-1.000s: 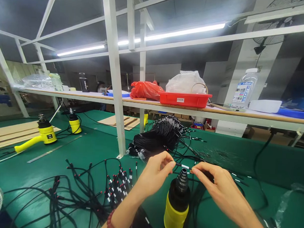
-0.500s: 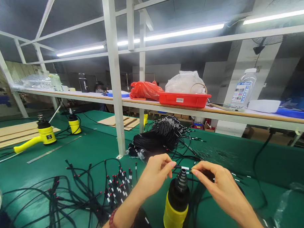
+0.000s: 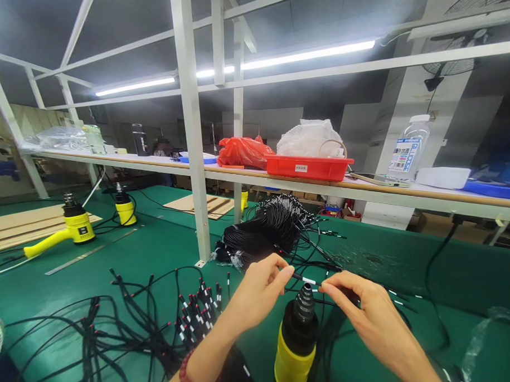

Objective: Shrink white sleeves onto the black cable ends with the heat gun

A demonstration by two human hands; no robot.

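A thin black cable with a white label band (image 3: pixel 309 280) is stretched between my two hands. My left hand (image 3: pixel 265 283) pinches it at one side of the band. On the other side, the thumb and fingertips of my right hand (image 3: pixel 352 294) grip it. Just below the band is the coiled metal nozzle of a yellow and black heat gun (image 3: pixel 296 348), which stands upright, nozzle up. To the left of it lies a bundle of black cables (image 3: pixel 200 311) with white bands and red tips. My left forearm covers part of that bundle.
Behind my hands lies a big heap of black cables (image 3: pixel 266 230). More heat guns (image 3: pixel 78 226) stand at the left, near a metal ruler (image 3: pixel 91 252). A white post (image 3: pixel 196 211) rises from the green bench; the shelf above holds a red tray (image 3: pixel 308 168) and a bottle (image 3: pixel 407 149).
The cable's left end has risen slightly, so the banded part now slants down to the right. My left hand has shifted slightly up and left; my right hand is almost unmoved.
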